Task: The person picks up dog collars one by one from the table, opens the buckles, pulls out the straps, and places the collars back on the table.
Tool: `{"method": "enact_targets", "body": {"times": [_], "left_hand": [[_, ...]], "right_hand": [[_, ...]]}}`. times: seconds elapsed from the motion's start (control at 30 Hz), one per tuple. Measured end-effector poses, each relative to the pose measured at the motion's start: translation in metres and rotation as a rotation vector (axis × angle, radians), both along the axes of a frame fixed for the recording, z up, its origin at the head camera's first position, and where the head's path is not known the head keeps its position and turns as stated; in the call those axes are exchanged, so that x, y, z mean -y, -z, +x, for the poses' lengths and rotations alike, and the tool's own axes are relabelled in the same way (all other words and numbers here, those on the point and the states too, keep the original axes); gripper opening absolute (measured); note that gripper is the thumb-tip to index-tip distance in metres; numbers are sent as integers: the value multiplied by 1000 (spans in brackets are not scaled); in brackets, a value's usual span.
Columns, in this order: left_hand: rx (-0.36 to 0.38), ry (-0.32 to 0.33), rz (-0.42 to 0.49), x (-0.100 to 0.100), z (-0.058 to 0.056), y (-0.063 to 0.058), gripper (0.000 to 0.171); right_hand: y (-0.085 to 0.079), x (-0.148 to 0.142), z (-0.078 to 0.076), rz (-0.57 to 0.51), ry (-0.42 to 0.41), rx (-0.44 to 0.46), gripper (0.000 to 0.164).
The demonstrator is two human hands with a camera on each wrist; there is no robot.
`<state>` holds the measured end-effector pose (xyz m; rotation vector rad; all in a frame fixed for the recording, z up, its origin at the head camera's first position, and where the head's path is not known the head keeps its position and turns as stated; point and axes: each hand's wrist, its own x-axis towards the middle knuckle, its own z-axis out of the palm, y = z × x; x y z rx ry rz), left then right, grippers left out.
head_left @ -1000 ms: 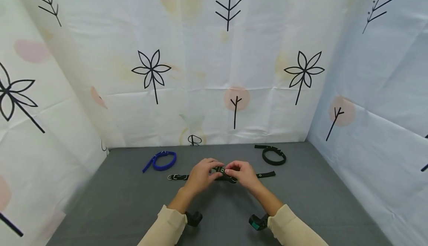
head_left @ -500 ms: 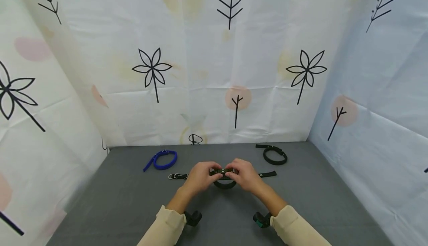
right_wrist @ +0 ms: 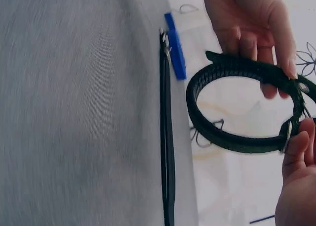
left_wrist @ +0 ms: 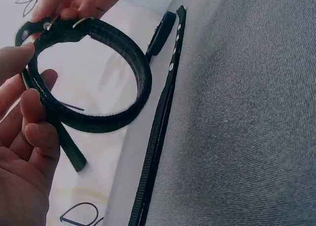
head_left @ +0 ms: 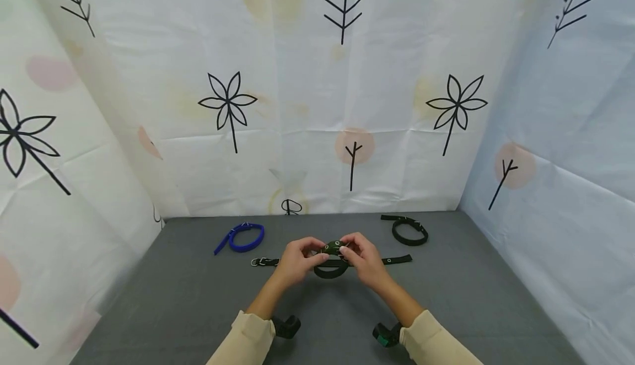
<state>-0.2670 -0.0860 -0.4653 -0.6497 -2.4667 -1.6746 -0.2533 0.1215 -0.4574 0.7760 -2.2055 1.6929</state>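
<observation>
- Gray table before me
- Looped blue strap, far left
- Looped black strap, far right
- Straight black strap between them, nearer me

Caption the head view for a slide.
Left fingers and right fingers hold a looped green strap; a straight black strap, coiled blue strap and coiled black strap lie on the gray table.

Dark green collar: metal eyelets, strap curved into round loop, tail protruding; held up, lower centre, head view.
</observation>
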Motion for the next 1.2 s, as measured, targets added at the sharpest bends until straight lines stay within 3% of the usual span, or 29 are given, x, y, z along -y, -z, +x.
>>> {"method": "enact_targets", "body": {"times": [0.1,0.2,0.3,0.4,0.5,0.6,0.7,0.8,0.97,1.13,1.2], "left_hand": [[-4,-14,36,0,1,-1,19],[-39,-41,10,0,2,-5,16],[-110,-60,-104,0,6,-11,13],[-209,-56,-263,0,11,-16,13],[-275,-39,-366,-2,15,-20,15],[-294,-38,-388,-3,17,-22,15],[-281,-44,-354,-4,18,-21,15],[-251,-52,-292,-5,18,-19,15],[-203,-82,-203,-3,17,-14,14],[-177,-86,-124,-1,15,-10,15],[-167,-83,-100,0,15,-10,16]], "right_hand": [[-11,3,9,-107,-31,91,14],[-24,5,17,-98,-40,105,15],[-33,4,21,2,-45,24,16],[-25,-1,12,156,-40,-116,18],[-17,-4,2,303,-31,-222,19],[-15,-5,-2,389,-28,-279,17],[-15,-5,-2,397,-23,-308,16],[-11,-5,-2,357,-10,-319,14],[-6,-4,-1,163,4,-256,13],[-8,-3,3,-30,-30,-125,14],[-8,-3,4,-115,-49,-25,15]]}}
